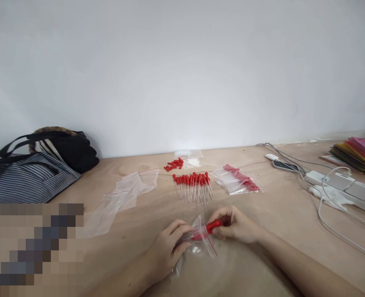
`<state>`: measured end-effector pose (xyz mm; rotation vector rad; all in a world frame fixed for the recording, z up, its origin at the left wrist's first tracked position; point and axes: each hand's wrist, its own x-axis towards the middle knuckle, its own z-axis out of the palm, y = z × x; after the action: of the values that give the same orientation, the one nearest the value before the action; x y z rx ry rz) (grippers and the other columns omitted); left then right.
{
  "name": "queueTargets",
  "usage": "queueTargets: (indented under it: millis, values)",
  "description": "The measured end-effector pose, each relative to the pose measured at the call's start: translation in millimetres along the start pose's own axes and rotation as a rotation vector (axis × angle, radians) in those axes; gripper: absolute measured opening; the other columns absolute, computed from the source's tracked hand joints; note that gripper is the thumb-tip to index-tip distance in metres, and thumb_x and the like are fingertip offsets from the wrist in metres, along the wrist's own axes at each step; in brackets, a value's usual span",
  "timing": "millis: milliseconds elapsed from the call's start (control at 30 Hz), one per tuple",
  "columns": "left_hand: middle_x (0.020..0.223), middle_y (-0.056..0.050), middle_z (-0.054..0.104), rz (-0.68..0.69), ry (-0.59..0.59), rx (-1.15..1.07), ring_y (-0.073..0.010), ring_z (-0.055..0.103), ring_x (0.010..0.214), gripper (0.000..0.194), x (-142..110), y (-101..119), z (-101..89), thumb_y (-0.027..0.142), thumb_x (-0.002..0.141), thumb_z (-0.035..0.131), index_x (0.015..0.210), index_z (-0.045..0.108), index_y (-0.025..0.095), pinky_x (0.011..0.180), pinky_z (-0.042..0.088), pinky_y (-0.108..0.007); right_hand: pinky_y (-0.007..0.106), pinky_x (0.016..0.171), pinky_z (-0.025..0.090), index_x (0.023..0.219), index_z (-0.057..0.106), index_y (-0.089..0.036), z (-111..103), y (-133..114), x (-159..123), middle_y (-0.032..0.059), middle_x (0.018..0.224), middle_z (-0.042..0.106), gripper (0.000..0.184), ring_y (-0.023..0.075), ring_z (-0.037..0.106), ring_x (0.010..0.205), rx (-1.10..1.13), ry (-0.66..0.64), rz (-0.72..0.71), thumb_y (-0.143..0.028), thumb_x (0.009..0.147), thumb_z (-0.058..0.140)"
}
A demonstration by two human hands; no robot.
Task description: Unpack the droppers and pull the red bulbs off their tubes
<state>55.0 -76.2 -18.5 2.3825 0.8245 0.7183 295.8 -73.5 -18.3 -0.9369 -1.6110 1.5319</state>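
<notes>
My left hand (166, 251) is closed around a small clear zip bag (197, 241) near the table's front edge. My right hand (236, 226) pinches the red bulbs of a bunch of droppers (211, 227) whose glass ends sit inside that bag's mouth. Farther back lies a row of several loose red-capped droppers (193, 187). A filled bag of droppers (239, 179) rests to their right. A small heap of red bulbs (174, 164) lies behind them.
Empty clear zip bags (125, 196) lie at left. A striped bag with black straps (27, 173) sits far left. A phone (284, 166), white chargers and cables (333, 185) and a stack of coloured sheets (360, 152) occupy the right. A white wall rises behind the wooden table (278, 214).
</notes>
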Motion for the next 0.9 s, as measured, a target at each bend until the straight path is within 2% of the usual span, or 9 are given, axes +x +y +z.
queueTargets:
  millis: [100, 233, 333, 433, 533, 600, 667, 767, 900]
  values:
    - [0.100, -0.004, 0.055, -0.022, -0.007, -0.014, -0.0151, 0.055, 0.090, 0.027, 0.5, 1.4, -1.1, 0.014, 0.082, 0.048, 0.107, 0.052, 0.023, 0.080, 0.045, -0.026, 0.019, 0.047, 0.040, 0.074, 0.061, -0.013, -15.3, -1.6, 0.7, -0.0014, 0.060, 0.060, 0.028, 0.0061, 0.050, 0.049, 0.066, -0.004, 0.093, -0.033, 0.059, 0.074]
    - [0.101, -0.005, 0.056, -0.037, -0.005, -0.027, -0.0165, 0.055, 0.090, 0.028, 0.6, 2.4, -1.7, 0.015, 0.082, 0.047, 0.108, 0.053, 0.023, 0.080, 0.045, -0.027, 0.021, 0.050, 0.044, 0.079, 0.061, -0.014, -32.3, -4.7, 0.2, 0.0002, 0.065, 0.063, 0.031, 0.0071, 0.053, 0.050, 0.076, 0.084, 0.210, -0.033, 0.058, 0.073]
    - [0.101, -0.005, 0.055, -0.041, -0.011, -0.025, -0.0167, 0.054, 0.091, 0.028, 0.8, 2.2, -1.8, 0.016, 0.082, 0.046, 0.108, 0.053, 0.024, 0.081, 0.044, -0.028, 0.023, 0.052, 0.045, 0.081, 0.059, -0.015, -36.1, -5.7, 0.2, -0.0003, 0.066, 0.062, 0.035, 0.0088, 0.056, 0.052, 0.166, 0.145, 0.285, -0.034, 0.056, 0.073]
    - [0.101, -0.005, 0.055, -0.023, -0.014, -0.023, -0.0161, 0.055, 0.091, 0.028, 1.2, 1.3, -1.9, 0.015, 0.083, 0.046, 0.109, 0.053, 0.023, 0.080, 0.044, -0.027, 0.021, 0.051, 0.043, 0.081, 0.057, -0.016, -29.4, -4.0, 2.0, -0.0015, 0.067, 0.060, 0.038, 0.0088, 0.055, 0.054, 0.203, 0.182, 0.290, -0.037, 0.054, 0.074]
    - [0.100, -0.005, 0.055, -0.017, -0.015, -0.021, -0.0160, 0.055, 0.090, 0.027, 1.1, 0.9, -1.4, 0.016, 0.083, 0.046, 0.108, 0.054, 0.023, 0.079, 0.045, -0.027, 0.019, 0.045, 0.037, 0.071, 0.055, -0.015, -22.3, -1.7, 4.4, -0.0028, 0.059, 0.055, 0.037, 0.0060, 0.048, 0.049, 0.091, 0.221, 0.240, -0.045, 0.057, 0.071]
    - [0.100, -0.005, 0.055, -0.031, -0.009, -0.022, -0.0159, 0.055, 0.089, 0.027, 0.5, 1.3, -0.6, 0.017, 0.083, 0.046, 0.108, 0.054, 0.023, 0.080, 0.044, -0.027, 0.019, 0.043, 0.033, 0.066, 0.054, -0.015, -26.0, -2.0, 5.4, -0.0037, 0.054, 0.053, 0.038, 0.0052, 0.044, 0.046, 0.027, 0.226, 0.228, -0.048, 0.058, 0.071]
    - [0.100, -0.004, 0.055, -0.051, 0.013, -0.028, -0.0159, 0.054, 0.090, 0.027, -0.1, 2.0, 0.4, 0.017, 0.082, 0.046, 0.107, 0.054, 0.024, 0.081, 0.044, -0.027, 0.018, 0.043, 0.031, 0.064, 0.054, -0.015, -40.0, -5.2, 6.0, -0.0040, 0.053, 0.052, 0.037, 0.0049, 0.043, 0.046, 0.010, 0.243, 0.248, -0.047, 0.056, 0.072]
    - [0.101, -0.004, 0.055, -0.067, 0.025, -0.035, -0.0160, 0.054, 0.090, 0.026, -0.6, 1.9, 0.7, 0.017, 0.082, 0.046, 0.106, 0.055, 0.024, 0.082, 0.043, -0.028, 0.017, 0.043, 0.028, 0.062, 0.054, -0.014, -75.4, -14.9, 10.0, -0.0038, 0.054, 0.053, 0.035, 0.0033, 0.041, 0.045, 0.010, 0.288, 0.272, -0.042, 0.054, 0.075]
    - [0.102, -0.005, 0.055, -0.064, -0.031, -0.028, -0.0167, 0.054, 0.090, 0.030, 0.0, -0.8, -0.8, 0.017, 0.081, 0.046, 0.109, 0.054, 0.024, 0.081, 0.044, -0.028, 0.018, 0.041, 0.025, 0.055, 0.052, -0.014, -120.2, -29.4, 31.6, -0.0032, 0.049, 0.052, 0.030, 0.0030, 0.038, 0.043, -0.131, 0.229, 0.334, -0.033, 0.051, 0.076]
